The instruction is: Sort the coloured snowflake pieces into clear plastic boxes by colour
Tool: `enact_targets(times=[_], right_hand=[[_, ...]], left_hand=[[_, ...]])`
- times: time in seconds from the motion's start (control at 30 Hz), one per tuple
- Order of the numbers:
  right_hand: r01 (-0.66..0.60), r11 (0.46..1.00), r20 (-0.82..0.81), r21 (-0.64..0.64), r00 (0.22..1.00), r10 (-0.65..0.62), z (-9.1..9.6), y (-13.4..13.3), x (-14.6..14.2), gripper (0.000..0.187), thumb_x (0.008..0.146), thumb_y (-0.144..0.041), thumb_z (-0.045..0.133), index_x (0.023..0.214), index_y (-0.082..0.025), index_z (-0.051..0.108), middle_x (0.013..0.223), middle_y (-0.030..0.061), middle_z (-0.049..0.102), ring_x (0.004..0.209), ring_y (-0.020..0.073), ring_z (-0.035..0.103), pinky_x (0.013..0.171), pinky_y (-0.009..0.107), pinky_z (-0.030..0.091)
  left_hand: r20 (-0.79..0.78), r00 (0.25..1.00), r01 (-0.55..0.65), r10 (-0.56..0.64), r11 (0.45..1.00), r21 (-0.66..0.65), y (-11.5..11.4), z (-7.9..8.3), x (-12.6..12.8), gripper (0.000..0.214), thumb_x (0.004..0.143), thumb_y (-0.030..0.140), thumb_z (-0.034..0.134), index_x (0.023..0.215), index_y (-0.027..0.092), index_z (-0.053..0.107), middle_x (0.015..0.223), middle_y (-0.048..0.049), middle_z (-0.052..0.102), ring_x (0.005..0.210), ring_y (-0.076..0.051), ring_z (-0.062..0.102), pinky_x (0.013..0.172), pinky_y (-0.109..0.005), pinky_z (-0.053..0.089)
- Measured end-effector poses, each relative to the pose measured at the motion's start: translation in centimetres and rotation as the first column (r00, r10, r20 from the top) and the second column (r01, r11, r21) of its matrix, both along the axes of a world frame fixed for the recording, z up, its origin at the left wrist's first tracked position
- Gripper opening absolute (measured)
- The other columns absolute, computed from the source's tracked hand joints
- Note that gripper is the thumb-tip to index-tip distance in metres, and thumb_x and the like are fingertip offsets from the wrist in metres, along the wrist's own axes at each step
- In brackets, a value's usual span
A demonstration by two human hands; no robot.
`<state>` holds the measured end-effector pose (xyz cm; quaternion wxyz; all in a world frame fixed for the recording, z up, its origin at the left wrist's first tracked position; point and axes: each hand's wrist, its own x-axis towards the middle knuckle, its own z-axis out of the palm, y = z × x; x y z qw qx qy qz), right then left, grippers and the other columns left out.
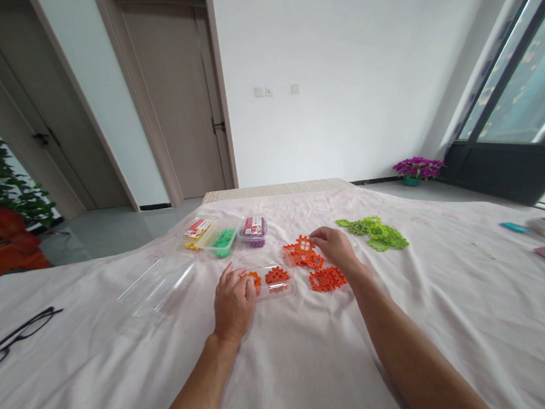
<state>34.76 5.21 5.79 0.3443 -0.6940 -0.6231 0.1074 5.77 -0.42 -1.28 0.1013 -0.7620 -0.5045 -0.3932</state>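
Observation:
My left hand (236, 300) is closed over the left end of a clear plastic box (280, 293), and its fingertips are partly hidden. Inside the box lie orange interlocking plastic pieces (277, 275). Between thumb and fingers, my right hand (336, 246) pinches an orange window-shaped piece (305, 244), raised above a small pile of orange pieces (300, 257). Under the right wrist sits a second heap of orange-red pieces (327, 279). Light-green pieces (375, 232) are spread out to the right of that hand.
Behind the left hand stand a box with green pieces (224, 240), a labelled box with yellow pieces (198, 229) and a labelled purple box (254, 227). A clear lid or tray (158, 284) lies left, near eyeglasses (21, 338). The tablecloth (297, 380) is wrinkled.

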Motion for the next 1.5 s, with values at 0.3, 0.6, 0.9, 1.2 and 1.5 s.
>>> enact_targets(times=[0.3, 0.6, 0.9, 1.2, 1.5], right_hand=[[-0.361, 0.933, -0.114, 0.009, 0.926, 0.359, -0.8, -0.7, -5.2, 0.017, 0.078, -0.027, 0.059, 0.083, -0.022, 0.074, 0.079, 0.0006, 0.074, 0.073, 0.0158, 0.065, 0.067, 0.024, 0.045], [-0.109, 0.993, 0.226, -0.049, 0.967, 0.118, -0.5, -0.5, -3.4, 0.026, 0.085, -0.024, 0.051, 0.096, -0.025, 0.074, 0.096, 0.0035, 0.074, 0.090, 0.0202, 0.065, 0.073, 0.026, 0.043], [-0.251, 0.962, 0.429, -0.105, 0.862, 0.271, -4.0, 0.2, -3.2, 0.046, 0.089, -0.026, 0.054, 0.134, -0.023, 0.056, 0.137, 0.0087, 0.057, 0.125, 0.0241, 0.048, 0.103, 0.033, 0.034], [-0.317, 0.945, 0.411, -0.077, 0.854, 0.319, -3.9, 0.0, -3.4, 0.015, 0.084, -0.026, 0.064, 0.095, -0.021, 0.072, 0.107, 0.0070, 0.069, 0.101, 0.0209, 0.060, 0.089, 0.027, 0.040], [-0.265, 0.963, 0.408, -0.039, 0.876, 0.258, -3.9, 0.0, -3.5, 0.012, 0.087, -0.027, 0.061, 0.088, -0.019, 0.070, 0.097, 0.0062, 0.069, 0.092, 0.0187, 0.062, 0.079, 0.026, 0.039]], left_hand=[[0.022, 1.000, 0.001, 0.000, 0.999, -0.041, -0.1, 0.0, 0.0, 0.030, 0.095, 0.021, 0.042, 0.087, 0.020, 0.071, 0.108, -0.0082, 0.068, 0.124, -0.027, 0.050, 0.109, -0.051, 0.042], [0.009, 1.000, -0.016, 0.017, 0.999, -0.028, -0.1, 0.0, 0.1, 0.030, 0.095, 0.022, 0.042, 0.086, 0.020, 0.071, 0.109, -0.0090, 0.068, 0.125, -0.028, 0.050, 0.107, -0.050, 0.043], [0.065, 0.991, -0.115, 0.115, 0.993, -0.005, 0.3, -0.3, -0.4, 0.028, 0.091, 0.019, 0.045, 0.108, 0.020, 0.067, 0.120, -0.0105, 0.064, 0.119, -0.028, 0.055, 0.105, -0.050, 0.042], [0.192, 0.981, -0.016, 0.019, 1.000, -0.018, 0.6, -0.8, -0.2, 0.033, 0.092, 0.019, 0.044, 0.122, 0.020, 0.056, 0.124, -0.0105, 0.062, 0.120, -0.026, 0.055, 0.106, -0.049, 0.044], [0.296, 0.955, -0.007, 0.032, 0.996, -0.085, 0.4, -0.8, -0.2, 0.041, 0.093, 0.023, 0.043, 0.135, 0.020, 0.044, 0.140, -0.0135, 0.046, 0.135, -0.026, 0.041, 0.111, -0.049, 0.039]])
